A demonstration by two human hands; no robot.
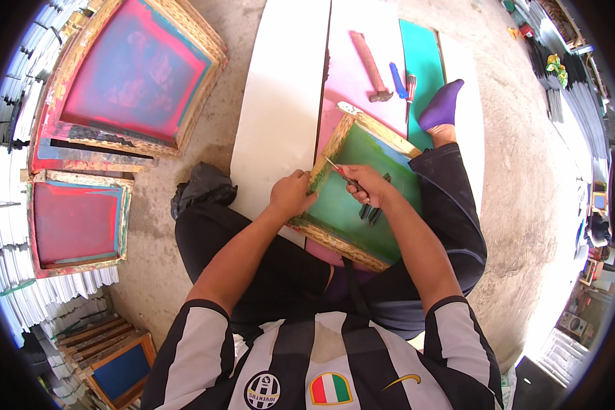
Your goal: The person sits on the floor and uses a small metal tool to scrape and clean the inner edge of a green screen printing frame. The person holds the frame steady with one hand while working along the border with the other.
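A screen-printing frame with wooden sides and green mesh rests tilted across my legs and the boards. My left hand is closed on its left wooden side. My right hand grips a slim tool with a thin metal tip and a red and dark handle, its tip by the left side's inner edge. Dark handle-like pieces show below that hand over the mesh; I cannot tell whether it also holds them. Beyond the frame lie a hammer, a blue-handled tool and a screwdriver.
White, pink and teal boards lie beneath the work. My purple-socked foot rests at the right. A large pink-and-blue screen frame and a smaller red one stand at the left. A black plastic bag sits near my left knee.
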